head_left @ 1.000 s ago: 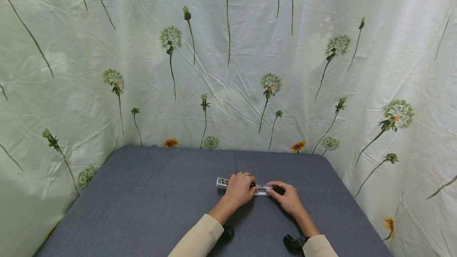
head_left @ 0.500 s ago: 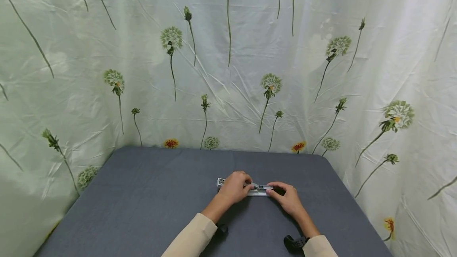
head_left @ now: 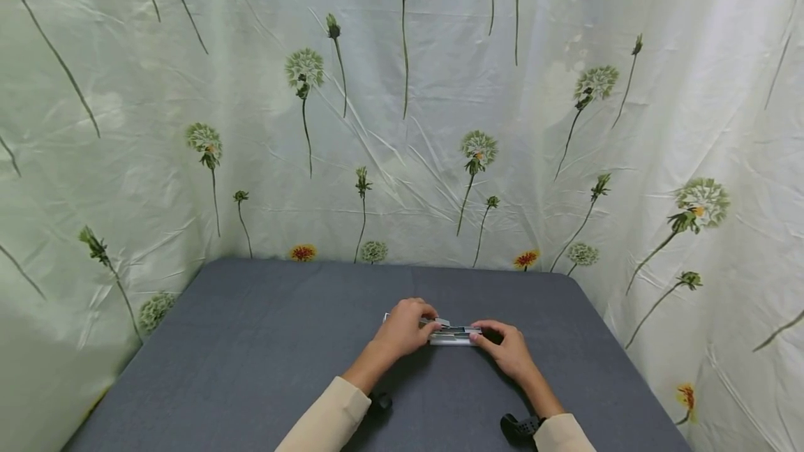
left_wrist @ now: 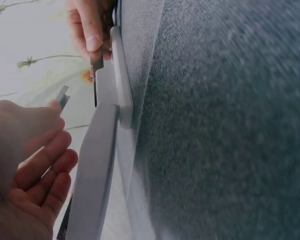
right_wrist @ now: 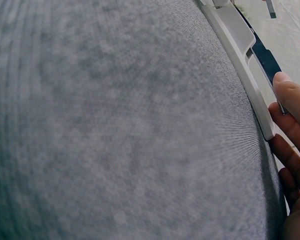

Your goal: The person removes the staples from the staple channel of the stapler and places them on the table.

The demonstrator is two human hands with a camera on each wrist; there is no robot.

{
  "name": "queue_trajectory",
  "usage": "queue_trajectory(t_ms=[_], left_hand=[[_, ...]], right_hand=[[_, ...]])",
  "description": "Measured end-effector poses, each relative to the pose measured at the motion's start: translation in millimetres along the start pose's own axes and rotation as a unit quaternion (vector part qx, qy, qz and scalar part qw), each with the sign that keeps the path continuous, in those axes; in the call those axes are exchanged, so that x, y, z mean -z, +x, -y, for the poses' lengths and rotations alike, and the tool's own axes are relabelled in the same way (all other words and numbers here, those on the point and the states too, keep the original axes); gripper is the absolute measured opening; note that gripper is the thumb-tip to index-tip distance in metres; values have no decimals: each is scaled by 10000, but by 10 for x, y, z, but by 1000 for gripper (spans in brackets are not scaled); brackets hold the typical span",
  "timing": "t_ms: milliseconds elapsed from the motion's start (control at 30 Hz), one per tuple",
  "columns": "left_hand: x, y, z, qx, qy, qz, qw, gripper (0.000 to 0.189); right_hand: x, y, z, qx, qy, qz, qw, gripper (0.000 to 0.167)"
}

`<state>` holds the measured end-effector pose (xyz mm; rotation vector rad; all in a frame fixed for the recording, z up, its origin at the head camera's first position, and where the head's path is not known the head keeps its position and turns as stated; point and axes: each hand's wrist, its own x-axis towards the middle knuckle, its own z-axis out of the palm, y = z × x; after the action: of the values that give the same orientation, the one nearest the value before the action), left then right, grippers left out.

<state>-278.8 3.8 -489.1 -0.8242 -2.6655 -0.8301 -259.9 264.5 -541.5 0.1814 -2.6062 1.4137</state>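
Observation:
An opened stapler lies on the grey table, its base flat and its top cover swung back towards the left. Between thumb and forefinger, my left hand pinches a short strip of staples, held apart from the stapler and above it. The other fingers of that hand are loosely curled. At the stapler's right end, my right hand grips the front of the metal magazine, with thumb and fingers around it. In the head view the left hand hides part of the cover.
The grey cloth-covered table extends around the hands, its far edge meeting a pale curtain printed with flowers. Black straps with small devices sit at the wrists, below the beige sleeves.
My left hand has drawn left and slightly up from the stapler's middle, bringing the staple strip into sight and uncovering more of the magazine. My right hand has stayed at the right end.

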Motion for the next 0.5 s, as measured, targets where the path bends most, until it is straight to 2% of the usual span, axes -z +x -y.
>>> queue_trajectory(t_ms=[500], left_hand=[[106, -114, 187, -356, -251, -317, 9985, 17]], right_hand=[[2, -6, 0, 20, -46, 27, 10000, 23]])
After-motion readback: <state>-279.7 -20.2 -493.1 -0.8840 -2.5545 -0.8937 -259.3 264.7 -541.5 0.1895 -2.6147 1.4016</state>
